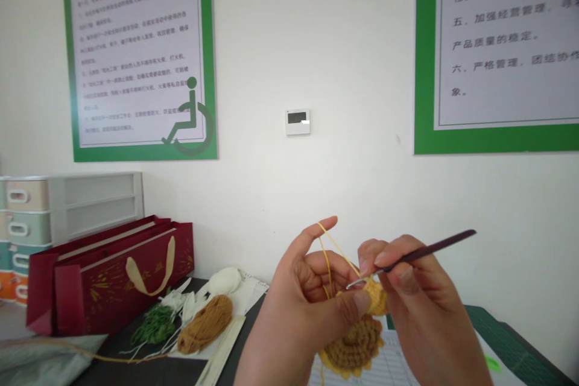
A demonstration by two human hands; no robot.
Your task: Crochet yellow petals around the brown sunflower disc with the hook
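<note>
Far left, one stacked drawer unit (28,228), coloured fronts, white handles. Below it, one grey cloth (49,362), crossed by a tan strand. Next, dark red paper bags (129,277), the front one with a cream ribbon handle. On the wall above, one green-bordered notice (136,42) bearing a wheelchair symbol. On the dark counter (136,375): green yarn (154,324), a brown yarn ball (205,324), white yarn (225,281) behind it, and a pale flat strip (221,350) in front. Centre wall, one small white panel (297,128). Right of centre, the left hand (307,313), grip narrow, thumb pressed on a crochet piece (353,347), a brown round edged in yellow, held above the counter; yellow yarn (339,248) passes over the raised index finger. Then one slim hook (434,248), dark-handled, metal tip at the yellow part; whether it sits inside a stitch cannot be made out. The right hand (418,292), grip closed about the handle. Beneath, a printed sheet (391,362); at right, a green mat (506,341), and above, a second green-bordered notice (506,96).
</note>
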